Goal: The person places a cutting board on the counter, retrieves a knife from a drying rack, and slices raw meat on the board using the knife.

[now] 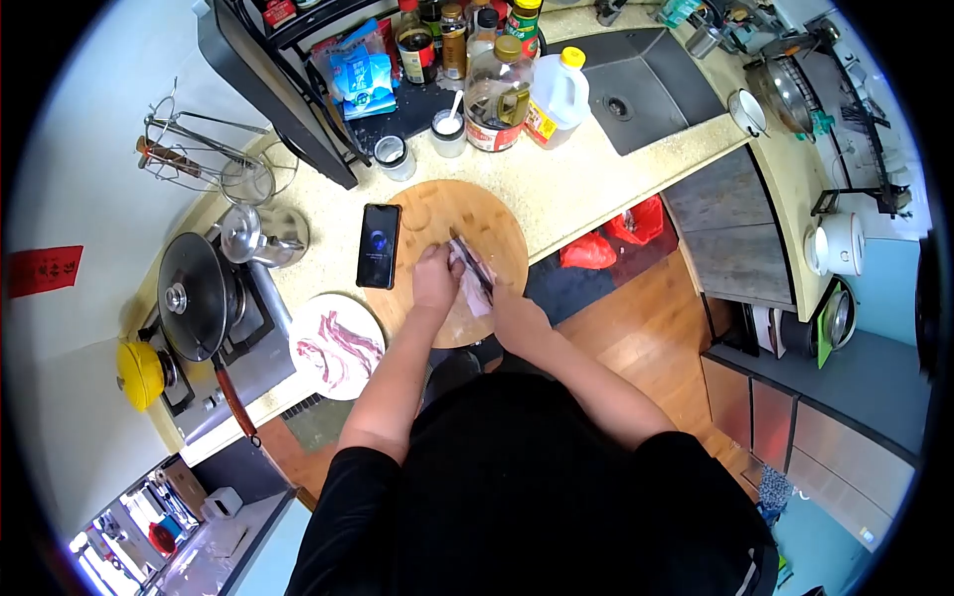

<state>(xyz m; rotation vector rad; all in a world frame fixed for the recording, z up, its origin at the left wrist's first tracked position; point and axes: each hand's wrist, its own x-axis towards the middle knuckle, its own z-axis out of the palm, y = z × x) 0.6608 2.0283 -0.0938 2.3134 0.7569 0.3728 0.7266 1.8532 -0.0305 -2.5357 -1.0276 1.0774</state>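
Note:
A strip of pale pink meat (476, 296), perhaps pork belly, lies on the round wooden cutting board (502, 223). My left hand (436, 279) is closed, its curled fingers pressing on the meat's left side. In my right hand (520, 323) is a knife (471, 257), whose dark narrow blade points up and away along the meat. The fingers wrap round its handle and hide most of it. Left of the board, a white plate (302, 373) holds several slices of streaky meat (339, 352). A black phone (379, 245) rests beside the board, touching or overlapping its left edge.
Two small jars (395, 158), a large glass jar (494, 104) and a plastic jug (558, 97) stand behind the board. The sink (651, 84) is at back right. On the left, a lidded wok (192, 295) sits on the stove beside a metal pot (264, 235).

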